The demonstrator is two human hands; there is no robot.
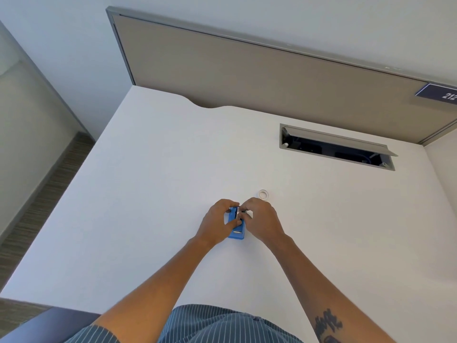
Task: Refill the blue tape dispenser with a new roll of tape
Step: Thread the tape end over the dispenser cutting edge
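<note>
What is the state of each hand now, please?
Left hand: closed on the blue tape dispenser.
Right hand: fingers pinched at the dispenser top; what they hold cannot be told.

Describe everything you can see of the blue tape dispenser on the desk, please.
The blue tape dispenser is a small blue body, plastic by its look, standing on the white desk with a metallic piece at its near end. The left hand grips its left side; the right hand works with its fingertips at the top, where something small and pale shows. Whether a roll sits inside is hidden. A small clear ring lies apart, beyond the hands.
</note>
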